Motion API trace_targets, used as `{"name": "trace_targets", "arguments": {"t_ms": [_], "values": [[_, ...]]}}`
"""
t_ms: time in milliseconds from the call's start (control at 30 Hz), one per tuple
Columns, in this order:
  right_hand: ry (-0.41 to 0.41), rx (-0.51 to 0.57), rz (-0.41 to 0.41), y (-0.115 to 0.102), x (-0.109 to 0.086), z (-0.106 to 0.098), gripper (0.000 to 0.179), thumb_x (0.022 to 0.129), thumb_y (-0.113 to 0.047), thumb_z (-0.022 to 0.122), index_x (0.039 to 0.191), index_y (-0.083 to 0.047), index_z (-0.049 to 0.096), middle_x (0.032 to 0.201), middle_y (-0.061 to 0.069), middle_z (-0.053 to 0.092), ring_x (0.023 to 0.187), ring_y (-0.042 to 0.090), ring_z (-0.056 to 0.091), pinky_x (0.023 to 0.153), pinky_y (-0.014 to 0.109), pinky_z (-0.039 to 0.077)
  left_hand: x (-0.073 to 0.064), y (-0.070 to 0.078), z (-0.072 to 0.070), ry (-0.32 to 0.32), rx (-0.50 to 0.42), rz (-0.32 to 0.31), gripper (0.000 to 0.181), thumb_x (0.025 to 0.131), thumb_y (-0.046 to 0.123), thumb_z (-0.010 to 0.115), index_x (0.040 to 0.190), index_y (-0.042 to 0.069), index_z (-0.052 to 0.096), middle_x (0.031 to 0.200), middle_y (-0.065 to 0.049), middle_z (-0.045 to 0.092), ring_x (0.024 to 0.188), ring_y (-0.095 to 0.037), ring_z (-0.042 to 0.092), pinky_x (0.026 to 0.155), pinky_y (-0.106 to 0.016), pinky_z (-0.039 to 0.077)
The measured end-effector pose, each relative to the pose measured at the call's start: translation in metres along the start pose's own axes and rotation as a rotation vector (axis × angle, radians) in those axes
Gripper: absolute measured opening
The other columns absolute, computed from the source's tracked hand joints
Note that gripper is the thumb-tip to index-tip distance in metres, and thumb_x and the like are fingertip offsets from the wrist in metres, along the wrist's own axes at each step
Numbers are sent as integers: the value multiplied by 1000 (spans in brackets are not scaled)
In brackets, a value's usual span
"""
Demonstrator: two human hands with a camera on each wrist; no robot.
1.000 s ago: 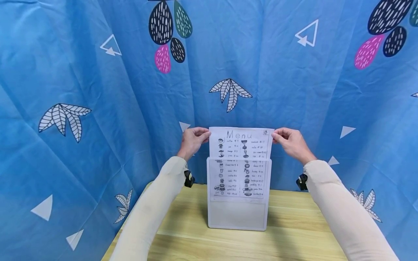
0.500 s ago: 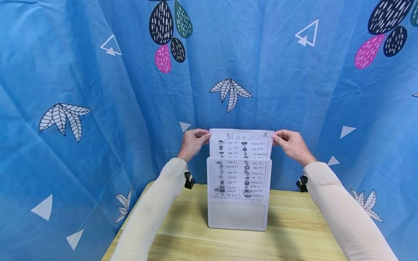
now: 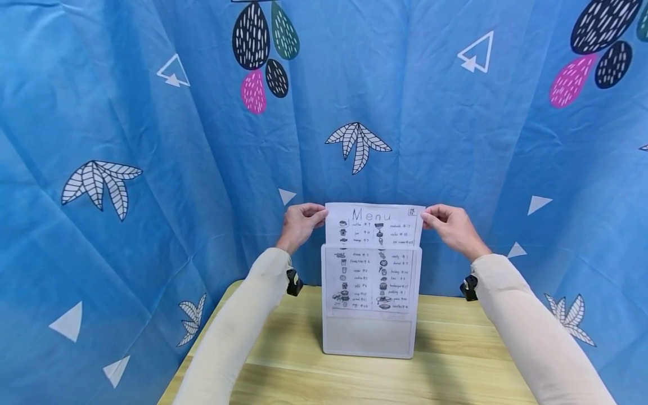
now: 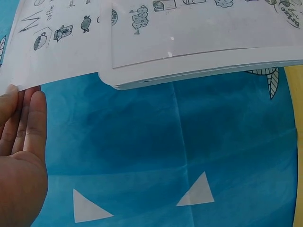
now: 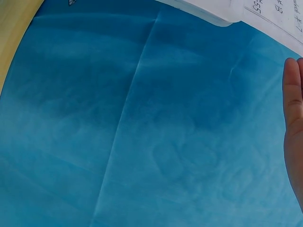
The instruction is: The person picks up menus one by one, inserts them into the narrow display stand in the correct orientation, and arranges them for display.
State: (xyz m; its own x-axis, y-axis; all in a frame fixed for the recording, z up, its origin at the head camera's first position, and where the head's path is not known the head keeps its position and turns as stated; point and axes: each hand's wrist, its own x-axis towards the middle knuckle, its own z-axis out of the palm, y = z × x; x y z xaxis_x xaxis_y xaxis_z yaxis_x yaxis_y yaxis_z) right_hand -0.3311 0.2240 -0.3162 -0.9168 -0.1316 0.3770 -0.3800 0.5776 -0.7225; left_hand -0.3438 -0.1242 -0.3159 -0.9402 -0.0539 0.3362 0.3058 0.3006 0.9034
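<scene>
A white paper menu point(image 3: 373, 228) with handwritten words and small drawings stands partly inside a clear, white-edged upright sign holder point(image 3: 368, 337). Its top part sticks out above the holder's upper edge, and its lower edge hangs above the holder's bottom. My left hand point(image 3: 300, 225) pinches the menu's upper left edge between thumb and fingers. At the upper right corner, my right hand point(image 3: 454, 229) pinches the sheet the same way. In the left wrist view the thumb of the left hand point(image 4: 21, 156) lies on the paper's edge. Only part of the right hand point(image 5: 294, 127) shows in the right wrist view.
The holder stands on a light wooden table point(image 3: 283, 371). Behind and to the left hangs a blue curtain point(image 3: 202, 140) printed with leaves, triangles and drops; it reaches close behind the sheet and both hands.
The menu has slid slightly down into the holder, with both hands moving down along with it. The holder stays where it was, and both hands keep their pinch.
</scene>
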Motion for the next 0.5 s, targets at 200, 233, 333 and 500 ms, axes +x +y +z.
{"name": "trace_targets", "arguments": {"t_ms": [200,233,333,500], "values": [[-7,10,4,3,-2,1,35,104,-32,56,112,1,68,103,17,70,96,30,67,91,45,47,-1,-3,1,2,9,-4,17,94,15,71,106,3,76,100,-12,73,91,-23,72,84,-31,58],[-9,12,5,3,-2,2,36,104,-32,56,112,1,68,103,17,70,96,29,67,92,45,47,-2,-3,2,3,12,-4,17,94,15,71,106,3,76,100,-12,73,91,-23,72,84,-31,58],[-4,16,1,3,-2,2,37,103,-34,57,112,0,68,103,17,70,95,28,67,91,44,48,-3,-3,2,5,15,-3,18,94,15,71,106,3,76,100,-12,73,91,-24,72,84,-31,59],[35,22,-29,-3,-1,2,38,103,-36,56,112,-1,69,102,16,69,95,28,66,82,35,46,-3,-3,2,8,17,1,18,94,15,71,106,2,76,100,-13,73,91,-24,72,83,-30,59]]}}
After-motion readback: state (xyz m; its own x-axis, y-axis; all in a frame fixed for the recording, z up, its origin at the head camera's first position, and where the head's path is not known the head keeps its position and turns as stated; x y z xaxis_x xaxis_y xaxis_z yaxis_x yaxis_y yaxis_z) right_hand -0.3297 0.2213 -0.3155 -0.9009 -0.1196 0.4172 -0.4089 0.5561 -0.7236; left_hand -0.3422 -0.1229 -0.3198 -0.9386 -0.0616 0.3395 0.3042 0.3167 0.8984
